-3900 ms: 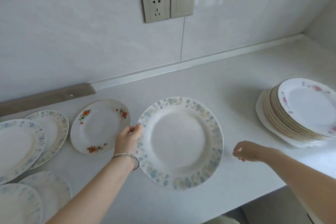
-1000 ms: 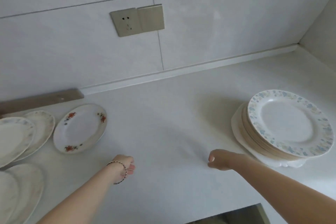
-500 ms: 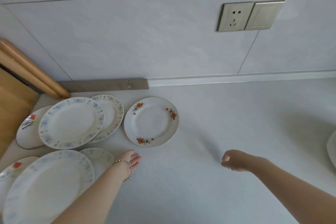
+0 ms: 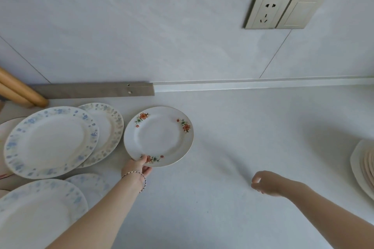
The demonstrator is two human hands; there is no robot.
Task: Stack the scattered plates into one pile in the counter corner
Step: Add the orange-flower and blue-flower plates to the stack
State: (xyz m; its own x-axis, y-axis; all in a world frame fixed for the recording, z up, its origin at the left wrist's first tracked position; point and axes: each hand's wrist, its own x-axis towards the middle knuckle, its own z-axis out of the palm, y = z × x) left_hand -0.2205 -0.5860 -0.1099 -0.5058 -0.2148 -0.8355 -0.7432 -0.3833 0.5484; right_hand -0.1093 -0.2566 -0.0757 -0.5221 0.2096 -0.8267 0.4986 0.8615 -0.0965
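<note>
Counter, left hand grips face-up floral plate

- The left hand, which half a second ago lay loose just short of the red-flowered plate, now grips that plate's near rim, thumb on top and fingers underneath.
- The large blue-flowered plate that this hand held mid-table earlier is gone from that spot; a second ago it lay on top of the pile toward the table's right end.
- Only the pile's left edge now shows.
</note>
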